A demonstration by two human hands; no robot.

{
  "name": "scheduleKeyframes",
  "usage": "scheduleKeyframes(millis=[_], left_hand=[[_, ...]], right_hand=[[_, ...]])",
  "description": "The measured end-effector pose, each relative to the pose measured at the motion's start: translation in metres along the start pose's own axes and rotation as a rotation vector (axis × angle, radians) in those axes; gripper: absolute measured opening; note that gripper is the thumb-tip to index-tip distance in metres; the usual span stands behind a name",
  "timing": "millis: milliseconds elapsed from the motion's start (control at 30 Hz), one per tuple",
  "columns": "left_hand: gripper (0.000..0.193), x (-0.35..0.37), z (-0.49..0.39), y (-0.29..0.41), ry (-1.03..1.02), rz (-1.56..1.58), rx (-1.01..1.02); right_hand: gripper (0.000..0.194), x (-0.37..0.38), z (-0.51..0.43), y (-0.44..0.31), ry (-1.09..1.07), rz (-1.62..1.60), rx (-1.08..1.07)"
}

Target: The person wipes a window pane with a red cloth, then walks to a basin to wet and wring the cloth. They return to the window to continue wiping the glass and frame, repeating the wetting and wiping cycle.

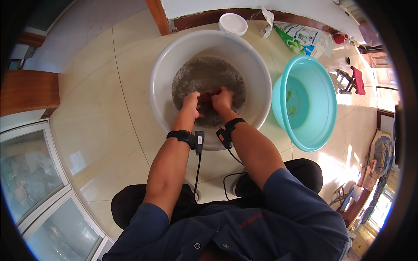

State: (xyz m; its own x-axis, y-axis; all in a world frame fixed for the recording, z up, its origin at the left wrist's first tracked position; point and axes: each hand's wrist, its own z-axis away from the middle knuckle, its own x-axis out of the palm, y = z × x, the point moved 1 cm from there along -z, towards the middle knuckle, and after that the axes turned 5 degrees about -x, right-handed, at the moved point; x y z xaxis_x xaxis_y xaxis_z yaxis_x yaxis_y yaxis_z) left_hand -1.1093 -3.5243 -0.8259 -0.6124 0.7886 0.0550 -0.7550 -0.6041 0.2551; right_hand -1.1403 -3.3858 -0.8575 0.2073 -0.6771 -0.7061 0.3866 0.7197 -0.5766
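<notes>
A large pale grey plastic basin (258, 107) stands on the floor before me, with murky, sudsy water (209, 71) in it. Both my hands are in the basin at the water. My right hand (223, 99) is closed on a dark red cloth (206, 97) that is partly under the surface. My left hand (192, 103) is just left of the cloth, its fingers partly spread and some of them dipping into the water; whether it touches the cloth is hard to tell. Each wrist wears a black strap with a small box and a cable.
Right of the grey basin is a turquoise basin (312, 137) with green leaf patterns inside. A white bowl (233, 24) sits behind, by the wall. Plastic packaging (302, 37) lies at the back right, near a red folding stool (357, 81). Glazed white-framed doors (32, 163) stand at left.
</notes>
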Motion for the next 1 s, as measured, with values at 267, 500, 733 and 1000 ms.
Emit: scheduleKeyframes(millis=[267,500,733,1000], left_hand=[[0.035,-0.017,-0.026,0.017,-0.408,0.29,-0.094],[0.03,0.001,-0.017,-0.003,-0.107,-0.078,0.404],[0.039,-0.001,0.0,-0.004,0.037,-0.115,0.245],[0.027,-0.005,-0.003,0.026,-0.229,0.112,0.277]], right_hand=[[0.038,0.017,0.044,-0.062,-0.181,-0.244,-0.298],[0.024,-0.022,0.001,-0.04,-0.153,-0.041,-0.375],[0.017,0.001,0.012,0.006,0.347,0.135,-0.111],[0.031,0.023,0.021,-0.032,-0.072,-0.37,-0.49]])
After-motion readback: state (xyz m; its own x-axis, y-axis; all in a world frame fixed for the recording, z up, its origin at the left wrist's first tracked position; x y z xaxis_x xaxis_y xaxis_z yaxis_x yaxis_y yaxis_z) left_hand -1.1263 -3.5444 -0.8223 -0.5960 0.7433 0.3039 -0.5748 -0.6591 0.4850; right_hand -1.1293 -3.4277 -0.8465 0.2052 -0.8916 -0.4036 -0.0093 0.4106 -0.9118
